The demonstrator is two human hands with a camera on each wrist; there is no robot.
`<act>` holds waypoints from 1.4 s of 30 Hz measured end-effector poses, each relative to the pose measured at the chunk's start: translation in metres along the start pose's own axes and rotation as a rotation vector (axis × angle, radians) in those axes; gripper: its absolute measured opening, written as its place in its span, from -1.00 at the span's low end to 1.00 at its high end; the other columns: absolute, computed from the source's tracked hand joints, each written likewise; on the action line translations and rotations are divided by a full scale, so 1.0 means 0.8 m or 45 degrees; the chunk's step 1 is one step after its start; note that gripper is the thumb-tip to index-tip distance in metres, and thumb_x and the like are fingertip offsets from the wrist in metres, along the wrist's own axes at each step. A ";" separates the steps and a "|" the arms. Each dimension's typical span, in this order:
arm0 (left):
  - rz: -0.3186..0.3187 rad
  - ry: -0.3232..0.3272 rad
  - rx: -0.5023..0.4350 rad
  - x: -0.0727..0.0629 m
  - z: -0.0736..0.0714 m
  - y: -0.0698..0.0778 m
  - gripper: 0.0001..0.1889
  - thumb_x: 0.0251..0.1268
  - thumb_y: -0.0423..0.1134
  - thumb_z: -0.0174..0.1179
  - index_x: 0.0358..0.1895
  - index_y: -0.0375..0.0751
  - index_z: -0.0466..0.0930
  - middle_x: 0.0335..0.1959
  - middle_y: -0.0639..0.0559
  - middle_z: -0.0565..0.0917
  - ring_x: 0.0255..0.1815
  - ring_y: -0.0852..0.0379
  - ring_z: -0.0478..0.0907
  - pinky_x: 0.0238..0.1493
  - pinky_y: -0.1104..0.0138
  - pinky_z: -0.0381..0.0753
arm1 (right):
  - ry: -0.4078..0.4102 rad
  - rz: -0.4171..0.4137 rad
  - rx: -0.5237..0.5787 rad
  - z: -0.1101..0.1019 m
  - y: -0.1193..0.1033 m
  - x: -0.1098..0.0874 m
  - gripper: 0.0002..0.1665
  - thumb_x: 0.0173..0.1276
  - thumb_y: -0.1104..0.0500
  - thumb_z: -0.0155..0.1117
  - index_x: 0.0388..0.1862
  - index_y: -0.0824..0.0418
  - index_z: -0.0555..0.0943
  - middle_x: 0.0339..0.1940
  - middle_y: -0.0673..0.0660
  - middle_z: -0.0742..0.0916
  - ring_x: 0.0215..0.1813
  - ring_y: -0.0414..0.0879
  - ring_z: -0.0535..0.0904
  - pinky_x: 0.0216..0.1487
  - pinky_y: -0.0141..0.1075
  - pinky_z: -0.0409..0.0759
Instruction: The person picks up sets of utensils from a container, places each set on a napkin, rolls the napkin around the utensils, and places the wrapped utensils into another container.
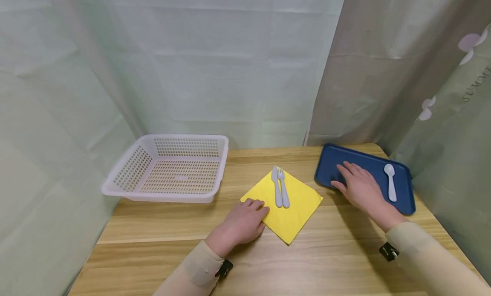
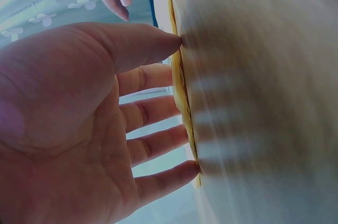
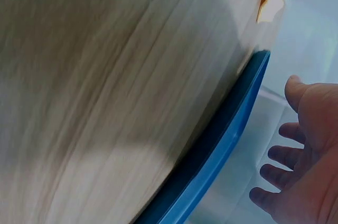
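Note:
A yellow napkin (image 1: 297, 210) lies turned like a diamond on the table, a knife (image 1: 276, 187) and a fork (image 1: 283, 188) side by side on it. My left hand (image 1: 242, 221) rests its fingertips on the napkin's left corner; in the left wrist view the fingers and thumb reach the napkin's edge (image 2: 182, 97), spread and lightly bent. Over the blue tray (image 1: 330, 163) is my right hand (image 1: 360, 187), fingers spread and holding nothing. The right wrist view shows that hand (image 3: 311, 155) above the tray's rim (image 3: 227, 145). A white spoon (image 1: 390, 183) lies on the tray's right part.
A white perforated plastic basket (image 1: 220, 172) stands at the table's back left. The wooden table (image 1: 161, 253) is bordered by hanging pale curtains (image 1: 215, 65) at the back and both sides. A dark wrist camera (image 1: 389, 251) sits on the right sleeve.

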State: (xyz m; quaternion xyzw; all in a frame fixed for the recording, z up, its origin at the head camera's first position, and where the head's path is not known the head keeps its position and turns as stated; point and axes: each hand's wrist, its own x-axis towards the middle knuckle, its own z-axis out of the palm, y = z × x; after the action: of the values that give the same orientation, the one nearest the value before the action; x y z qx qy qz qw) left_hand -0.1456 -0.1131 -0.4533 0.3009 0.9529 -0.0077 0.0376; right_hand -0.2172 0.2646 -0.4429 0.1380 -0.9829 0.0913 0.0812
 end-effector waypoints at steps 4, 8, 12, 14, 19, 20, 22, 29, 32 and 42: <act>0.004 0.007 0.002 -0.001 0.000 0.000 -0.53 0.65 -0.05 0.27 0.50 -0.03 0.63 0.47 -0.04 0.58 0.45 -0.11 0.52 0.42 -0.03 0.58 | -0.011 0.025 -0.003 -0.002 0.009 0.000 -0.17 0.66 -0.08 0.36 0.61 0.47 0.44 0.61 0.57 0.42 0.62 0.56 0.27 0.60 0.43 0.21; 0.004 0.011 0.001 -0.001 0.000 0.000 -0.53 0.65 -0.05 0.27 0.49 -0.03 0.63 0.46 -0.04 0.59 0.44 -0.12 0.53 0.41 -0.03 0.59 | -0.044 0.058 -0.004 -0.001 0.020 0.000 -0.15 0.69 -0.10 0.32 0.63 0.48 0.39 0.63 0.59 0.37 0.64 0.56 0.22 0.62 0.42 0.15; 0.004 0.016 0.001 0.000 0.001 0.000 -0.54 0.65 -0.05 0.26 0.49 -0.04 0.63 0.46 -0.04 0.59 0.44 -0.12 0.54 0.40 -0.03 0.60 | -0.056 0.079 0.003 0.000 0.028 -0.002 -0.13 0.69 -0.10 0.30 0.64 0.50 0.36 0.64 0.61 0.35 0.64 0.58 0.19 0.62 0.43 0.14; 0.003 0.012 0.002 0.000 0.003 -0.001 -0.54 0.67 -0.05 0.24 0.50 -0.03 0.63 0.47 -0.04 0.59 0.44 -0.11 0.53 0.41 -0.03 0.59 | -0.059 0.087 0.009 -0.002 0.030 -0.003 -0.12 0.69 -0.10 0.30 0.64 0.51 0.36 0.64 0.62 0.34 0.64 0.59 0.19 0.62 0.44 0.14; -0.002 -0.001 0.004 0.001 0.006 -0.001 -0.53 0.68 -0.04 0.21 0.52 -0.03 0.61 0.48 -0.04 0.57 0.46 -0.11 0.52 0.43 -0.03 0.58 | -0.069 0.099 -0.017 -0.005 0.039 -0.007 -0.10 0.70 -0.12 0.28 0.64 0.53 0.34 0.63 0.64 0.33 0.63 0.60 0.19 0.62 0.42 0.14; -0.002 -0.002 0.005 0.001 0.006 -0.001 -0.53 0.69 -0.04 0.22 0.52 -0.03 0.61 0.48 -0.03 0.57 0.46 -0.11 0.52 0.43 -0.03 0.58 | -0.070 0.102 -0.024 -0.005 0.041 -0.007 -0.10 0.70 -0.12 0.28 0.64 0.53 0.34 0.62 0.65 0.33 0.63 0.61 0.20 0.62 0.41 0.13; -0.003 -0.002 0.004 0.002 0.006 -0.001 -0.53 0.68 -0.04 0.22 0.52 -0.03 0.61 0.48 -0.04 0.57 0.46 -0.11 0.52 0.43 -0.03 0.58 | -0.071 0.109 -0.039 -0.005 0.046 -0.008 -0.10 0.70 -0.13 0.27 0.64 0.54 0.34 0.62 0.66 0.34 0.62 0.61 0.21 0.62 0.41 0.13; 0.007 0.013 0.003 0.000 0.003 0.000 -0.53 0.66 -0.06 0.25 0.50 -0.04 0.63 0.46 -0.04 0.59 0.44 -0.11 0.53 0.41 -0.02 0.59 | -0.127 0.186 -0.023 -0.009 0.060 -0.012 -0.07 0.73 -0.16 0.21 0.67 0.54 0.28 0.63 0.68 0.28 0.63 0.65 0.15 0.60 0.48 0.09; 0.008 0.014 0.005 -0.001 0.001 0.000 -0.53 0.65 -0.06 0.26 0.49 -0.04 0.63 0.46 -0.04 0.59 0.44 -0.11 0.53 0.41 -0.02 0.59 | -0.142 0.211 -0.021 -0.010 0.064 -0.013 -0.06 0.73 -0.16 0.21 0.67 0.55 0.27 0.63 0.69 0.27 0.63 0.67 0.12 0.59 0.50 0.08; 0.012 0.013 0.010 -0.001 -0.001 0.000 -0.53 0.65 -0.06 0.26 0.49 -0.04 0.63 0.45 -0.05 0.59 0.43 -0.11 0.53 0.42 0.00 0.58 | -0.159 0.255 -0.046 -0.009 0.081 -0.016 -0.05 0.73 -0.16 0.19 0.66 0.58 0.26 0.61 0.72 0.26 0.63 0.68 0.10 0.61 0.49 0.06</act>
State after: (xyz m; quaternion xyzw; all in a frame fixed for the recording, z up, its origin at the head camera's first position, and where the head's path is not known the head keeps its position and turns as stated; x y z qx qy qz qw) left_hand -0.1448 -0.1134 -0.4525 0.3056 0.9516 -0.0098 0.0317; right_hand -0.2228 0.3307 -0.4486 0.0429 -0.9964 0.0723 0.0128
